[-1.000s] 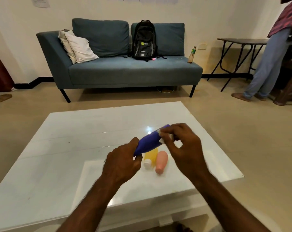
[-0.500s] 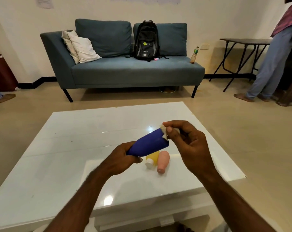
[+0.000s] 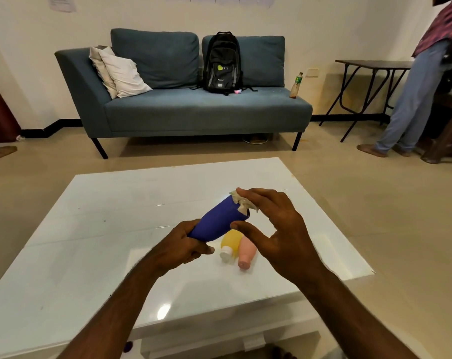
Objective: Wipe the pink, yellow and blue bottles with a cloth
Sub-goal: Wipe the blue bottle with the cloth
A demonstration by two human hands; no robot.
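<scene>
Now your left hand (image 3: pixel 183 246) grips the blue bottle (image 3: pixel 219 221); your right hand (image 3: pixel 279 229), fingers outstretched, presses the cloth (image 3: pixel 241 205) on its base. The yellow bottle (image 3: pixel 231 240) and pink bottle (image 3: pixel 246 251) lie capped toward the bench's (image 3: pixel 90 229) right edge.

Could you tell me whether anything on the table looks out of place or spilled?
The yellow bottle and pink bottle lie on their sides, side by side, on the table rather than standing; no spill shows.
</scene>
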